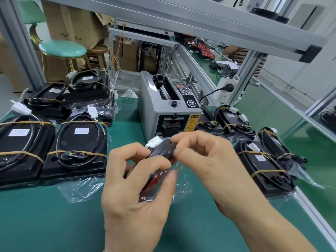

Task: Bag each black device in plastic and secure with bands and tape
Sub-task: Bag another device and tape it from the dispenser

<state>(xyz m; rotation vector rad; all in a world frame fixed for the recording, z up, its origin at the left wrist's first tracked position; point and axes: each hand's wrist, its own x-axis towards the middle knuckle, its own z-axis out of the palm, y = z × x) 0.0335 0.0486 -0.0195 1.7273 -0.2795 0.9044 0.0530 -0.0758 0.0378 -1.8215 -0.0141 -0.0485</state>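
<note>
a black device (160,151), edge-on and tilted, is held above the green table (54,215) in front of the grey tape dispenser (169,106). it is wrapped in a clear plastic bag (158,195) whose loose end hangs below the hands. the device is gripped by the left hand (134,190), w/ curled fingers round its lower side. its top edge is pinched by the right hand (205,160) between thumb & fingertips. a white connector (153,141) sticks out at the device's far end, just beside the dispenser's slot. banded, bagged devices are laid flat on the left (76,144) & on the right (263,170) of the table. a green stool (62,49) & cardboard boxes (72,20) are seen behind the table.
</note>
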